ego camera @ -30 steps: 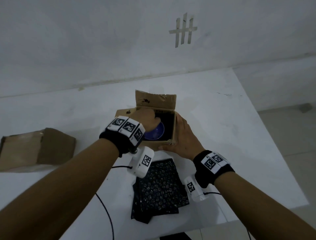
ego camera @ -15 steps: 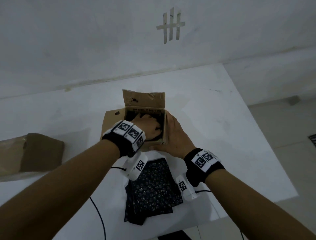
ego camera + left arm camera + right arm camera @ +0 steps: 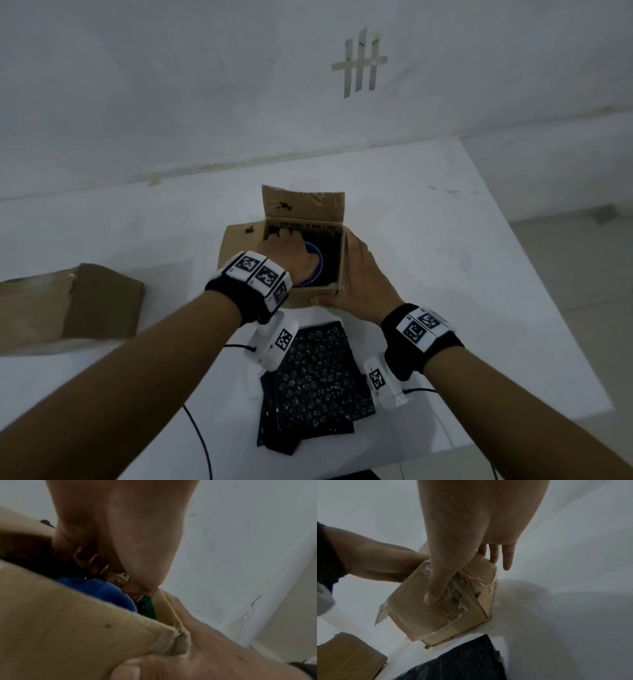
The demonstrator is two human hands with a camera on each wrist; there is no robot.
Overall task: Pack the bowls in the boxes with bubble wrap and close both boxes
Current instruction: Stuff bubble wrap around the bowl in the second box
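An open cardboard box [image 3: 303, 205] stands mid-table, and a blue bowl [image 3: 317, 265] sits inside its dark interior. My left hand [image 3: 287, 250] reaches into the box across the bowl's left rim. Its fingers curl down at the far-left inner corner, and what they hold is hidden. The left wrist view shows these curled fingers [image 3: 91, 562] just above the bowl [image 3: 102, 589]. My right hand [image 3: 356, 274] braces the box's near-right corner. The thumb [image 3: 435, 592] presses on the front face and straight fingers lie along the right side. Black bubble wrap sheets [image 3: 315, 383] lie in front of the box.
A second cardboard box [image 3: 68, 305] lies at the left of the white table [image 3: 445, 257]. The wall runs close behind the table, which ends at the right and near edges. A black cable [image 3: 202, 435] trails off the near edge.
My left hand has slid from over the bowl toward the box's far-left corner, so the bowl's right rim shows again. The right hand has kept its place on the box.
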